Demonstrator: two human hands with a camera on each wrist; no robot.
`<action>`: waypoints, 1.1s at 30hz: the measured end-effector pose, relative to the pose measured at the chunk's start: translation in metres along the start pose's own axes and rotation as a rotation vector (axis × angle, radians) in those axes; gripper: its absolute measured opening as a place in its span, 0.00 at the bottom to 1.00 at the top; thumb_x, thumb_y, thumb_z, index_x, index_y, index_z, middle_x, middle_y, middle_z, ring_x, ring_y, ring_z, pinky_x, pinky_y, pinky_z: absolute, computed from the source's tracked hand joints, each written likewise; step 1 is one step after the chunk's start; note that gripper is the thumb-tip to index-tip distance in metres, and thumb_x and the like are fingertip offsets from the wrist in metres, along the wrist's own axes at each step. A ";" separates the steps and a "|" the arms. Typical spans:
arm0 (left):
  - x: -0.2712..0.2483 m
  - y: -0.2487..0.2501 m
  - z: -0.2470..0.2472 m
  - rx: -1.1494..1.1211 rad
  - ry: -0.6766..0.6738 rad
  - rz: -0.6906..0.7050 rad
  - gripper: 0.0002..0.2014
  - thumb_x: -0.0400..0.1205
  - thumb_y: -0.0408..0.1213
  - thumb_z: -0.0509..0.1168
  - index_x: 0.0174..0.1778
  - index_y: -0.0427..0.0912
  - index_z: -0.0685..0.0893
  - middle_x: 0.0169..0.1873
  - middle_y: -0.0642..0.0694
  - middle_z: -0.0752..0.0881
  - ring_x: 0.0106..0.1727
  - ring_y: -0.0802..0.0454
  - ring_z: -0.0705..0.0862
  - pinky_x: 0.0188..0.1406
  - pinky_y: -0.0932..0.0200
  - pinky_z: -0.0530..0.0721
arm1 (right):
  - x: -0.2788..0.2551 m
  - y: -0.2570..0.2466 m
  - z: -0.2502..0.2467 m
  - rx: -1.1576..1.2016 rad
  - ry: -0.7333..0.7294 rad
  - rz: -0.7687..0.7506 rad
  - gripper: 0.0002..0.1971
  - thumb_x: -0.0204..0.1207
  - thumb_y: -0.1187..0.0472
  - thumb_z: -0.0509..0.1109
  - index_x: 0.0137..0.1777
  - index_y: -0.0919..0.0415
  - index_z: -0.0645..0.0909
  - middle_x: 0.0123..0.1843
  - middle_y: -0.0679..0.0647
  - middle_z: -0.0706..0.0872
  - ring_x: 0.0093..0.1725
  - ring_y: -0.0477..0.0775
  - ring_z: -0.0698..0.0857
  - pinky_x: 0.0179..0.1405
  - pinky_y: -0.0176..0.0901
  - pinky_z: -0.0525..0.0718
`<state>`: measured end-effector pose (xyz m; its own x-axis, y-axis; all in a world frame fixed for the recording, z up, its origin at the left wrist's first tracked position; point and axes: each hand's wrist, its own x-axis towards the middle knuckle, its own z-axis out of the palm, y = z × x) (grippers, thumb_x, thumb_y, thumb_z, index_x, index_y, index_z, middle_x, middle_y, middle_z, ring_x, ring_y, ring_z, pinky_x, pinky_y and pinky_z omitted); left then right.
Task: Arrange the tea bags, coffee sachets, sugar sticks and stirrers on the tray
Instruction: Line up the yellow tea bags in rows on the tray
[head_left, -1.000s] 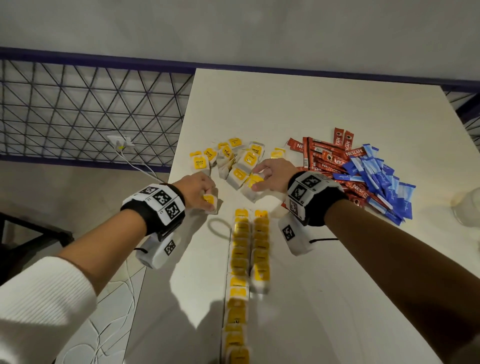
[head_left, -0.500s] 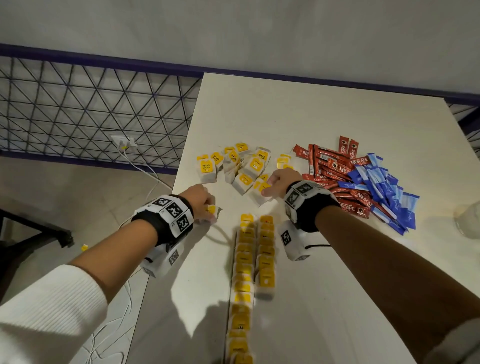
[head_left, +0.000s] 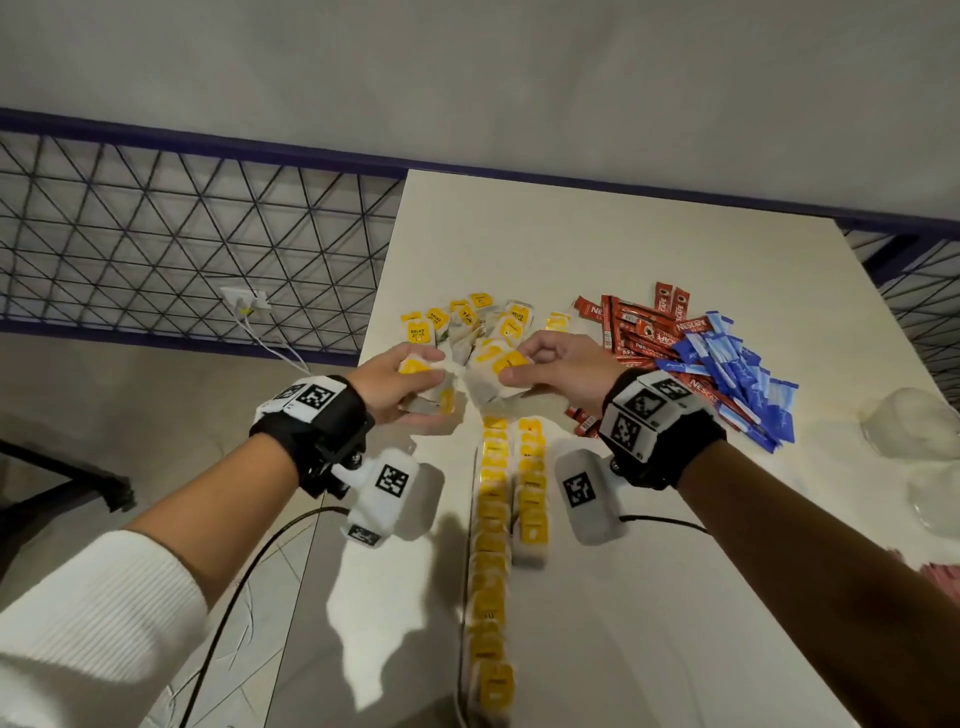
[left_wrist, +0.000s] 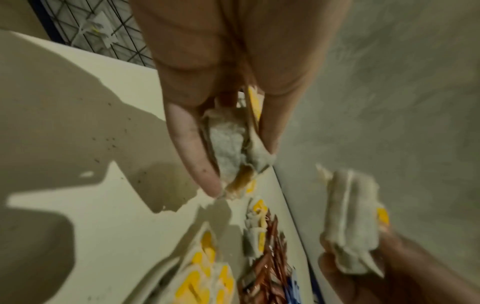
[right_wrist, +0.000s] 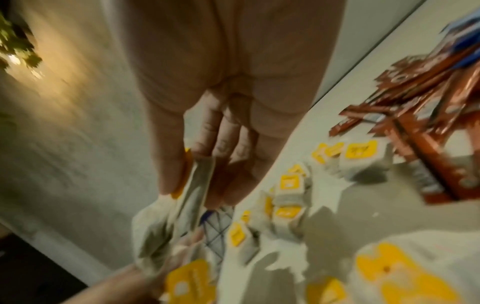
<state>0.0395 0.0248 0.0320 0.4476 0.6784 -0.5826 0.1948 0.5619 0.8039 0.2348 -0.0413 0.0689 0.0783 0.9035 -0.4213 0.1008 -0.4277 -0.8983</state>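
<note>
My left hand (head_left: 410, 382) holds white tea bags with yellow tags (head_left: 428, 387) above the table's left side; the left wrist view shows a tea bag (left_wrist: 233, 148) pinched between thumb and fingers. My right hand (head_left: 550, 366) pinches other tea bags (head_left: 493, 374), seen between its fingers (right_wrist: 192, 181) in the right wrist view. Both hands are raised close together above the loose tea bag pile (head_left: 467, 325). Two rows of tea bags (head_left: 506, 499) run toward me. Red coffee sachets (head_left: 639, 327) and blue sugar sticks (head_left: 737, 374) lie in a heap to the right.
The white table (head_left: 649, 239) has its left edge close beside my left hand, with floor, a wire fence (head_left: 156, 239) and a wall socket (head_left: 244, 301) beyond. Clear plastic bags (head_left: 914, 421) lie at the table's right edge.
Both hands have lifted off the table with tea bags and come closer together; before, each was down at the pile picking one up.
</note>
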 end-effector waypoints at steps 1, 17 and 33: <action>-0.004 0.000 0.004 -0.010 -0.023 -0.004 0.12 0.82 0.23 0.60 0.47 0.47 0.79 0.38 0.45 0.75 0.38 0.50 0.73 0.28 0.54 0.89 | -0.005 -0.003 0.008 0.037 -0.035 0.005 0.10 0.68 0.72 0.75 0.37 0.60 0.77 0.31 0.51 0.86 0.32 0.44 0.85 0.37 0.33 0.86; -0.052 -0.032 0.018 -0.278 -0.124 -0.008 0.03 0.83 0.33 0.61 0.49 0.41 0.80 0.40 0.45 0.87 0.34 0.57 0.88 0.32 0.63 0.88 | -0.040 0.031 0.070 -0.112 0.149 0.010 0.11 0.68 0.58 0.78 0.39 0.59 0.77 0.27 0.52 0.79 0.23 0.46 0.77 0.25 0.38 0.77; -0.080 -0.041 0.051 -0.301 -0.111 0.043 0.11 0.81 0.23 0.59 0.48 0.43 0.81 0.33 0.52 0.90 0.34 0.60 0.89 0.36 0.63 0.89 | -0.086 0.036 0.026 0.381 0.165 -0.001 0.03 0.73 0.67 0.72 0.41 0.61 0.80 0.34 0.51 0.84 0.28 0.43 0.83 0.28 0.33 0.84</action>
<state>0.0397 -0.0768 0.0518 0.5457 0.6581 -0.5187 -0.0856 0.6596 0.7468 0.2055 -0.1334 0.0698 0.2396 0.8741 -0.4225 -0.2707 -0.3578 -0.8937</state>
